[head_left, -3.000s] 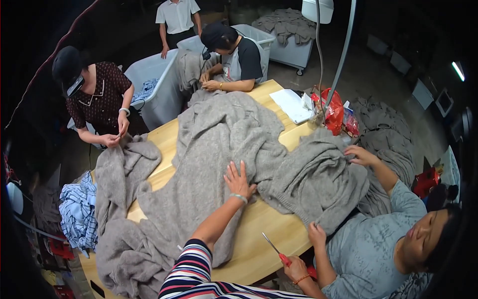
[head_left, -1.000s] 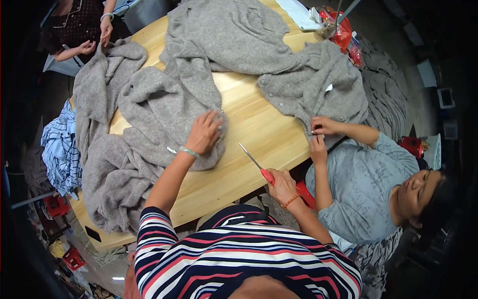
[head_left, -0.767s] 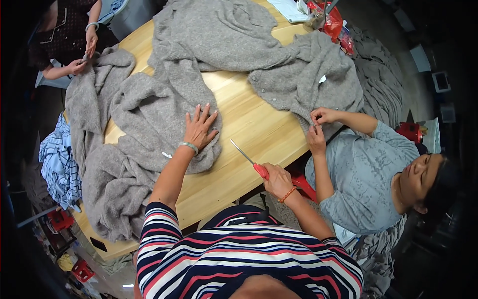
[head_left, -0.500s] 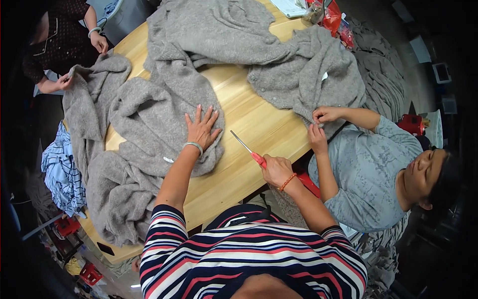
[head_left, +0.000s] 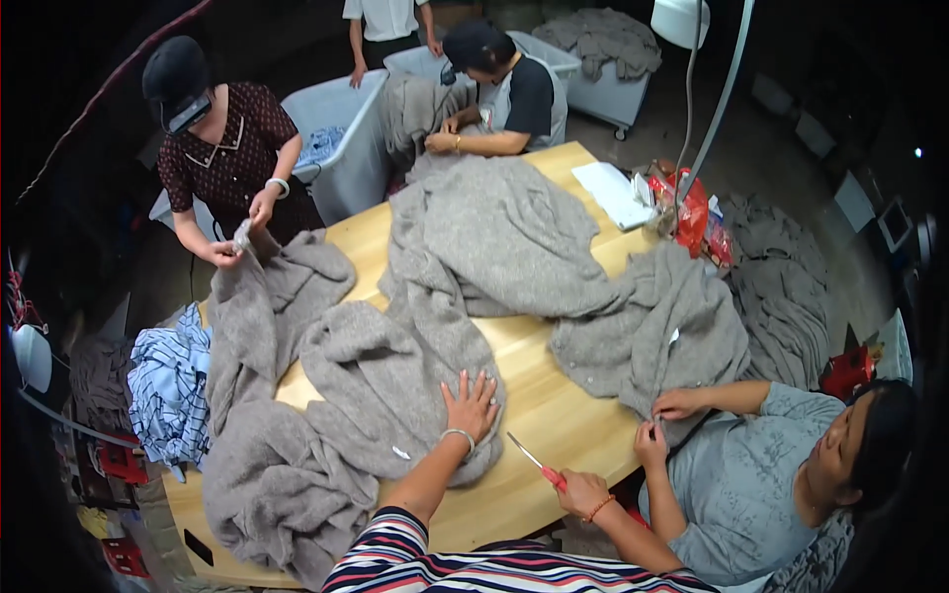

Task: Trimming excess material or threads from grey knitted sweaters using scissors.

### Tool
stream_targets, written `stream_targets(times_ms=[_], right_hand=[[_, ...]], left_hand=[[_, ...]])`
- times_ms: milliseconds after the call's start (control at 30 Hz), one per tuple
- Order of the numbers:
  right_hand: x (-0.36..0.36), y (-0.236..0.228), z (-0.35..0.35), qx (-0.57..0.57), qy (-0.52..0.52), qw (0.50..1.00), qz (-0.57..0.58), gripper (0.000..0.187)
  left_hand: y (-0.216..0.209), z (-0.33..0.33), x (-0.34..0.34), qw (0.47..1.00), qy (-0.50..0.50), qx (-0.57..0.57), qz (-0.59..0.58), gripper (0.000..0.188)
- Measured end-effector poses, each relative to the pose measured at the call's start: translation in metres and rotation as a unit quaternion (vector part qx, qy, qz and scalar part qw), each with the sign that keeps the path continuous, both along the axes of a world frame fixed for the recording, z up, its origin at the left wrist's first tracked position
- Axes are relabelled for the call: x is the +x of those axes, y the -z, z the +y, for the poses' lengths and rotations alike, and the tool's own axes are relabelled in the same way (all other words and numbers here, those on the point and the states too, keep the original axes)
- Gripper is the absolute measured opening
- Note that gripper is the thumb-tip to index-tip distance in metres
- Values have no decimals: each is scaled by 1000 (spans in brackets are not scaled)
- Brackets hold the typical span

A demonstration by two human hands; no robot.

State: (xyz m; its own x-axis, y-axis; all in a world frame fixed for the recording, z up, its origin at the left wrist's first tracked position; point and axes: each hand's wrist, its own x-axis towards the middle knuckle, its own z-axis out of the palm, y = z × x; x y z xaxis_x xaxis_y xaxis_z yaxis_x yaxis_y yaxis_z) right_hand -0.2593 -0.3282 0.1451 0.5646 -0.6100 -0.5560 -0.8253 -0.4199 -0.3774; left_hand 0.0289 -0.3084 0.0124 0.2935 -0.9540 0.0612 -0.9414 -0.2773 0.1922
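"Where is the grey knit garment [head_left: 405,381]?"
"It lies on the bench [head_left: 539,405], close to the near edge, beside the red-handled tool [head_left: 554,477]."
"And the fingers?"
"On the left hand [head_left: 469,410], spread apart, flat upon the knit; on the right hand [head_left: 585,494], clamped around the handle. Probably it is best to press evenly and keep the metal tip away."

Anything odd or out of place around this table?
Mildly: a blue striped cloth is bunched at the left edge of the table, its colour and pattern standing out beside the grey knitwear. No spill or damage shows.
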Motion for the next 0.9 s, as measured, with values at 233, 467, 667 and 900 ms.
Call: stream_targets(times_ms=[233, 467, 667, 900], right_hand=[[-13, -15, 9, -6, 11, 1000, 7, 32], [-17, -9, 25, 13, -80, 997, 18, 29], [-15, -38, 28, -24, -56, 998, -20, 23], [-36, -24, 47, -20, -41, 997, -67, 22]], left_hand=[[-29, 43, -12, 991, 91, 16, 92, 56], [-5, 68, -17, 994, 94, 44, 13, 52], [-16, 60, -10, 997, 71, -1, 21, 51], [-10, 80, -14, 990, 63, -54, 112, 57]])
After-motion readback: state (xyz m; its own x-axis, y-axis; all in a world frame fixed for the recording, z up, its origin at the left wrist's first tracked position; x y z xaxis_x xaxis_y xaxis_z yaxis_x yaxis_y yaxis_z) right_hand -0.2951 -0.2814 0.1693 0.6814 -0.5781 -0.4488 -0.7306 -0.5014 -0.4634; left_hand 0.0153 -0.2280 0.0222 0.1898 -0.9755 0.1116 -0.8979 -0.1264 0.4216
